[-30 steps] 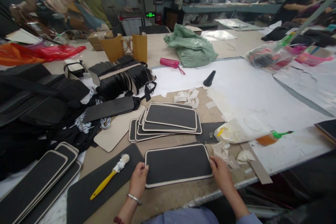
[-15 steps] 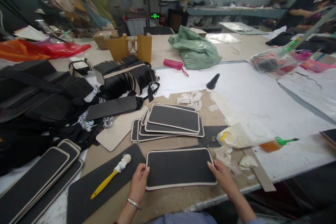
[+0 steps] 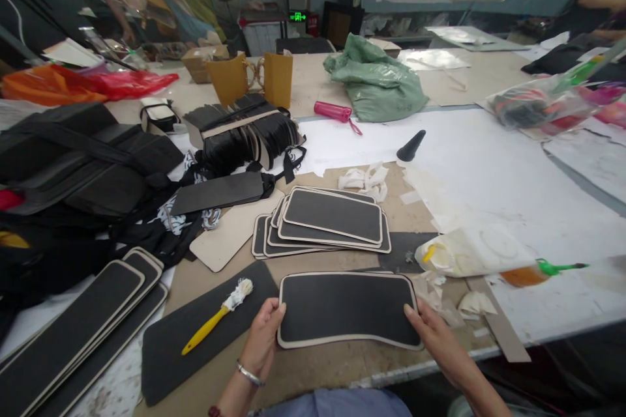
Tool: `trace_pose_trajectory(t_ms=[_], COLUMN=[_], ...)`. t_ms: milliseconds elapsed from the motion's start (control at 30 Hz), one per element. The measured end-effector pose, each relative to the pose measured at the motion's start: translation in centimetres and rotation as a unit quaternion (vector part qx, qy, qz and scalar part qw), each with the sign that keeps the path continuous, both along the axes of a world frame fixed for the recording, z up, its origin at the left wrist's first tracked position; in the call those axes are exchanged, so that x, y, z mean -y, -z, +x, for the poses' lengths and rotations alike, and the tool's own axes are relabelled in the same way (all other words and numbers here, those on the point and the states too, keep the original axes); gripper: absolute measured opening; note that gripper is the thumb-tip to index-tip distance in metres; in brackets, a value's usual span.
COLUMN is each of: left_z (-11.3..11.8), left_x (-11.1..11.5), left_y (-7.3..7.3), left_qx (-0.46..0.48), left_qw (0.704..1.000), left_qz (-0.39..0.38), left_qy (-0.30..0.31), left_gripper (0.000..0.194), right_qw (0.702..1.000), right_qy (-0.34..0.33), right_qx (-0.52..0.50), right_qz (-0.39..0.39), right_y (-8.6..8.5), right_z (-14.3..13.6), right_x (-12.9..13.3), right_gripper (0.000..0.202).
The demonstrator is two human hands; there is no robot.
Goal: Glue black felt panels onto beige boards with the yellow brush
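Observation:
A black rectangular panel with a beige border [image 3: 347,309] is held up slightly off the table between my two hands, its lower edge a little bowed. My left hand [image 3: 267,326] pinches its left end, thumb on top. At the right end, my right hand [image 3: 430,326] grips the panel the same way. Left of my left hand, a yellow-handled brush [image 3: 210,326] with white-coated bristles lies on a dark flat sheet [image 3: 166,365]. Just beyond the held panel is a stack of similar bordered panels [image 3: 332,215]. Another pile of them [image 3: 88,319] lies at the far left.
A white bottle-like container [image 3: 469,254] and an orange bottle with a green nozzle [image 3: 528,273] lie on the right. A black cone [image 3: 411,146], pink case [image 3: 332,111] and green bag [image 3: 376,81] are farther back. A bundle of black pieces [image 3: 244,133] sits left of centre.
The held panel has risen slightly and its lower edge now bows; a sliver of another edge shows behind it. Both hands still grip its ends. The view has shifted a little left.

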State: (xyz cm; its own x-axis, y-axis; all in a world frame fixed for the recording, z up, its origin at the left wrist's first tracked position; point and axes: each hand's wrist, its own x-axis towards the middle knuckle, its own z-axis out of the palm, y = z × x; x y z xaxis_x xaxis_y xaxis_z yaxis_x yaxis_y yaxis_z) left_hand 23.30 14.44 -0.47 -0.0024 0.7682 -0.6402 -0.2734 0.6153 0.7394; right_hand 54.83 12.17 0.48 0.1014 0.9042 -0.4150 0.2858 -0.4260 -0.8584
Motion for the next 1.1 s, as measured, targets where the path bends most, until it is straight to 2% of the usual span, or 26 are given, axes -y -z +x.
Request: trace_pose_trajectory(t_ms=[133, 233, 367, 533, 633, 733, 867, 1000, 1100], left_z=[-0.2, -0.2, 0.0, 0.4, 0.2, -0.5, -1.4, -1.1, -0.7], left_x=[-0.1, -0.1, 0.1, 0.3, -0.5, -3.5, -11.0, -18.7, -22.4], left_y=[-1.0, -1.1, -0.4, -0.2, -1.2, -2.4, -3.3, -2.6, -1.3], left_qx=[0.080, 0.108, 0.126, 0.133, 0.108, 0.029, -0.149, -0.226, -0.282], left_qw=[0.996, 0.993, 0.991, 0.990, 0.994, 0.997, 0.974, 0.956, 0.941], left_qz=[-0.027, -0.024, -0.019, 0.000, 0.016, 0.070, 0.172, 0.182, 0.164], left_qy=[-0.027, -0.040, -0.043, -0.040, -0.029, -0.011, 0.021, 0.051, 0.086], left_gripper=[0.037, 0.036, 0.033, 0.032, 0.034, 0.037, 0.038, 0.031, 0.026], right_qw=[1.000, 0.993, 0.956, 0.904, 0.907, 0.935, 0.979, 0.990, 0.990], right_qy=[0.000, 0.003, 0.024, 0.000, 0.014, 0.046, 0.061, 0.076, 0.087], right_qx=[0.008, 0.097, 0.239, 0.341, 0.338, 0.282, 0.140, 0.077, 0.081], right_qz=[0.016, 0.072, 0.166, 0.258, 0.249, 0.209, 0.133, 0.092, 0.077], right_y=[-1.9, -2.8, -3.9, -5.4, -5.9, -5.9, -4.9, -2.6, -0.9], right_z=[-0.1, -0.1, -0.4, -0.2, 0.2, 0.3, -0.4, -1.1, -1.3], right_x=[0.0, 0.1, 1.0, 1.7, -0.1, -4.1, -10.8, -15.7, -17.7], right_gripper=[0.048, 0.045, 0.042, 0.040, 0.038, 0.040, 0.043, 0.047, 0.045])
